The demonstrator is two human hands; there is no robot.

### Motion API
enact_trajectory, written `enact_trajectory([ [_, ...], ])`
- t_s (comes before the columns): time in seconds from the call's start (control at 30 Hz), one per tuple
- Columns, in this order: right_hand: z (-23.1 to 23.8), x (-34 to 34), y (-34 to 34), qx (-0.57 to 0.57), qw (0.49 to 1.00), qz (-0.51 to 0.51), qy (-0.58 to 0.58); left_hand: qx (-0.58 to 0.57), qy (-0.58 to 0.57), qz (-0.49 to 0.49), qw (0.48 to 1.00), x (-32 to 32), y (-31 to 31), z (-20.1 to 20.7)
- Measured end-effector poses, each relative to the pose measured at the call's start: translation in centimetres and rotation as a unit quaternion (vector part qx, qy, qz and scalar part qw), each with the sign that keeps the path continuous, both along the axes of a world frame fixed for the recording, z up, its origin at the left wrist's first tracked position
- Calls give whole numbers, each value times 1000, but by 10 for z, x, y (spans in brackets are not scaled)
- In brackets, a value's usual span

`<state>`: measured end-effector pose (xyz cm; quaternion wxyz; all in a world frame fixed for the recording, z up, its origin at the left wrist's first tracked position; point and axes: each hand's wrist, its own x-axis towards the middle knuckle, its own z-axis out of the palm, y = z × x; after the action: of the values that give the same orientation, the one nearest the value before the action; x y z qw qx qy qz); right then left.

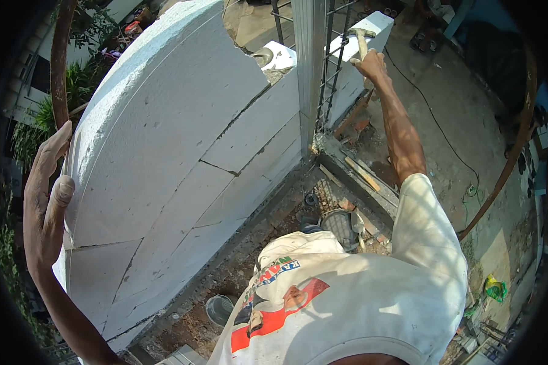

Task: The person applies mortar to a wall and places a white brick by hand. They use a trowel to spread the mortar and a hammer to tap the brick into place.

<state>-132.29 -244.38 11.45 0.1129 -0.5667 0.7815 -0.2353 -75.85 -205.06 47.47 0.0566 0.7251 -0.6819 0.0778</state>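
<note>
My right hand [371, 66] grips a hammer [362, 38] by its pale handle, at the far right. The hammer's head is just above a white block [377, 27] on the wall beyond the post; whether they touch I cannot tell. At the left, my left hand [50, 188] lies along the outer edge of a white block wall [164, 128], fingers stretched out and thumb apart. Joints run between the wall's blocks, and its top courses look curved in this view. A grey trowel-like metal thing [262, 57] rests in a gap on the wall top.
A grey upright post [310, 73] and a steel rebar cage [330, 67] stand at the wall's corner. Below lie a dark bucket [340, 226], a metal pail [220, 309] and wooden strips [362, 174]. A black cable [435, 109] crosses the concrete floor at the right.
</note>
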Motion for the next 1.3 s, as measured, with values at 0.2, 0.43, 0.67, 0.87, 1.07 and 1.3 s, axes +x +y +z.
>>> enact_trajectory([
  [0.2, -49, 12, -44, 26, 993, -52, -101, 9, -57, 19, 998, -2, 10, 3],
  [0.43, -36, -5, -27, -21, 952, -32, -305, 10, 78, -54, 995, -48, -31, 8],
  [0.67, 15, 20, 105, -258, 804, 36, -534, 33, 115, -35, 992, -42, -48, 7],
  [0.87, 113, 15, 226, -272, 690, 320, -590, 56, 154, -80, 983, -15, -62, 1],
  [1.07, 205, 36, 308, -301, 733, 379, -477, 44, 161, -104, 980, -9, -62, 0],
  [1.3, 298, 103, 331, -265, 826, 446, -220, 73, 164, -124, 976, -14, -63, 1],
])
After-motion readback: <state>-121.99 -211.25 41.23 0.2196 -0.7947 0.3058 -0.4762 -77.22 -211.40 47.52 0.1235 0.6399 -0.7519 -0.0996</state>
